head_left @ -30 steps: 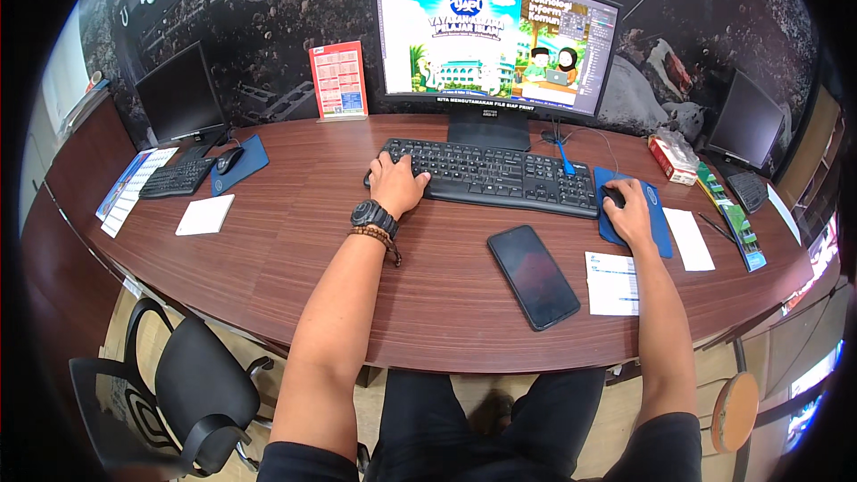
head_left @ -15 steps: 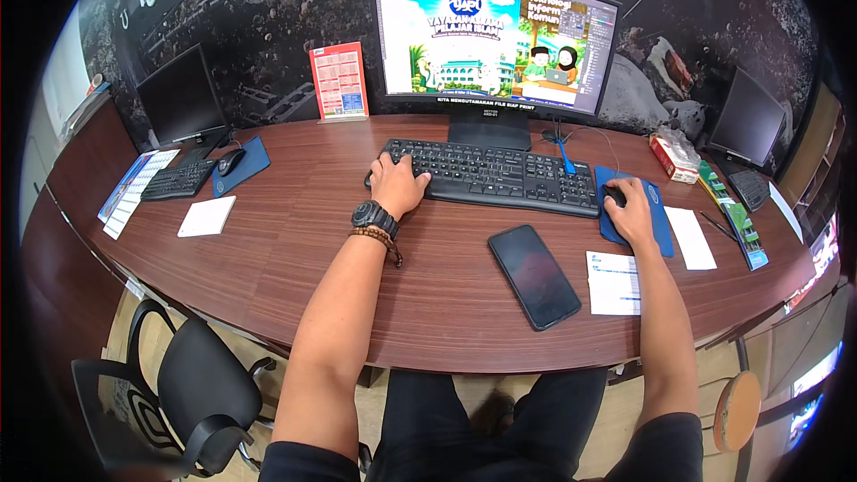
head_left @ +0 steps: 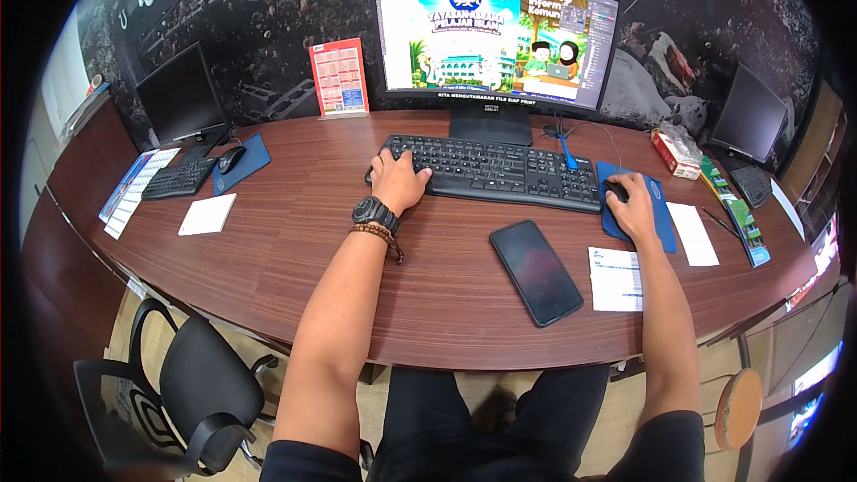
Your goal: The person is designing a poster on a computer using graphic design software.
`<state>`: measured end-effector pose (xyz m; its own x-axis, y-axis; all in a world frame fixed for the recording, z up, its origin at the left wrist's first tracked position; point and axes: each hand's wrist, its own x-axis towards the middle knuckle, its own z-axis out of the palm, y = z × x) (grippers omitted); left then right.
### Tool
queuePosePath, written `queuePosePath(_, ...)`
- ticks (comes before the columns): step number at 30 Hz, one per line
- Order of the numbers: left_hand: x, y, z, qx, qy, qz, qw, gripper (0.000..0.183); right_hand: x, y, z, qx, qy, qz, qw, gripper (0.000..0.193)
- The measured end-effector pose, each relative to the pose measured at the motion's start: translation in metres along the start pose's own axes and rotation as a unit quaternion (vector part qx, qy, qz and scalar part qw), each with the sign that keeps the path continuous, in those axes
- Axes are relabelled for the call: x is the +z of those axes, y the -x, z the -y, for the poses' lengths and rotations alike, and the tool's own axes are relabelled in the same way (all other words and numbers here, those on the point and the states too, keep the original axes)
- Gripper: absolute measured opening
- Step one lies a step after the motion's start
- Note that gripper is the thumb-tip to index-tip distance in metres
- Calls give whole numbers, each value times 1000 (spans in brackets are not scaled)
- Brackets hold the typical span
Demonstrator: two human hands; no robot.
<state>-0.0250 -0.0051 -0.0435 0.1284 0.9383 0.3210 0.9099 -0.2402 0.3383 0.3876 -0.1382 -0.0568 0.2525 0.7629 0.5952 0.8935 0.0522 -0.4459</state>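
My left hand (head_left: pixel 398 180) rests on the left end of a black keyboard (head_left: pixel 504 170), fingers spread over the keys; a black watch and a bead bracelet sit on that wrist. My right hand (head_left: pixel 632 203) covers a black mouse (head_left: pixel 616 190) on a blue mouse pad (head_left: pixel 658 212) to the right of the keyboard. A wide monitor (head_left: pixel 495 36) with a colourful picture on its screen stands behind the keyboard. A black phone (head_left: pixel 536 270) lies face up on the brown wooden desk (head_left: pixel 295 241) between my forearms.
White paper slips (head_left: pixel 615 278) lie by the phone and right of the mouse pad. At the far left are a second monitor (head_left: pixel 178 100), keyboard (head_left: pixel 178 178), mouse and notepad (head_left: pixel 207 213). A red card stand (head_left: pixel 339 77), a third monitor (head_left: pixel 752 116) and a black chair (head_left: pixel 192 384) are around.
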Motion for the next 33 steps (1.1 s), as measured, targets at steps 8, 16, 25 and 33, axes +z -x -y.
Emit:
queuePosePath(8, -1, -2, 0, -2, 3, 11, 1000, 61, -2, 0, 5, 4, 4, 8, 1000, 32)
queuePosePath(16, 3, -3, -9, 58, 6, 40, 998, 55, -4, 1, 3, 16, 3, 14, 1000, 33)
queuePosePath(25, 10, -10, -4, 123, 19, -16, 992, 60, -1, -1, 3, 0, -1, 14, 1000, 33)
queuePosePath(33, 5, -20, 9, 139, 79, -49, 986, 56, 2, -3, 0, 2, -5, 18, 1000, 35)
